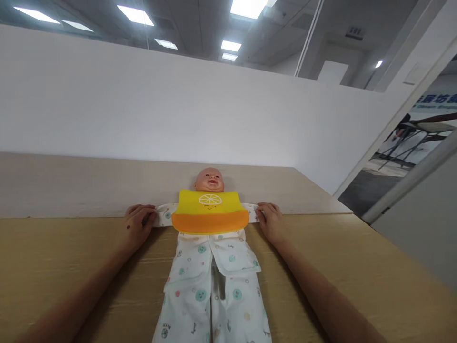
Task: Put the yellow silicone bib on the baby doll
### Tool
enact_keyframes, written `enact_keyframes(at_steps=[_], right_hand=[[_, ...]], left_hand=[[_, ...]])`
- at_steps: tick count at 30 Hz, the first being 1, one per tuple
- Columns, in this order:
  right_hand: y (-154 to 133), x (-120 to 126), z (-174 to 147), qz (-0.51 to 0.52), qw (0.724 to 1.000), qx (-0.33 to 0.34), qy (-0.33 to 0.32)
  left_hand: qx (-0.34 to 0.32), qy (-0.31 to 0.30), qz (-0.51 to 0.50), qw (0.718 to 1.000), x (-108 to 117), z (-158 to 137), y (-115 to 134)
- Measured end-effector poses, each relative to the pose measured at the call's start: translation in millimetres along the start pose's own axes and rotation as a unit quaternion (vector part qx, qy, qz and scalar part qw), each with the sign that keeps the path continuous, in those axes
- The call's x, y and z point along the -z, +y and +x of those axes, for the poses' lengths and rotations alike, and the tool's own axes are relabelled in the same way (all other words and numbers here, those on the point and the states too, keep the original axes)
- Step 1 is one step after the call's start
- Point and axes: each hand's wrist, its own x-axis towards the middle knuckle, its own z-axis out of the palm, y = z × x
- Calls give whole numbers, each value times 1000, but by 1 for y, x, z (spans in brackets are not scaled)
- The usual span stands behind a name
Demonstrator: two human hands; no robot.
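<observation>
A baby doll lies on its back, its head toward the wall. It wears a white printed baby outfit with long sleeves and trousers. Over its chest sits a yellow bib with an orange pocket and a citrus slice print. The doll's arms are stretched out sideways. My left hand pinches the end of the sleeve on the left, and my right hand pinches the end of the opposite sleeve. The doll's own hands are hidden.
The wooden table meets a paler board behind it. A white wall with glass above closes off the back. On the right are a doorway with a door and a chair beyond.
</observation>
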Motion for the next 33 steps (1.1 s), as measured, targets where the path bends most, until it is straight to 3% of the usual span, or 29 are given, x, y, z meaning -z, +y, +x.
enact_keyframes(at_steps=[15,20,27,33], right_hand=[[5,-3,2,61,995,-61,41],[5,-2,1,38,997,-58,45],[-7,4,-3,-10,999,-9,32],[-20,8,-16,-105,994,12,10]], left_hand=[[38,35,3,999,14,6,18],[28,28,27,999,11,3,12],[-68,1,105,992,13,-7,29],[-54,-13,213,976,16,-18,48]])
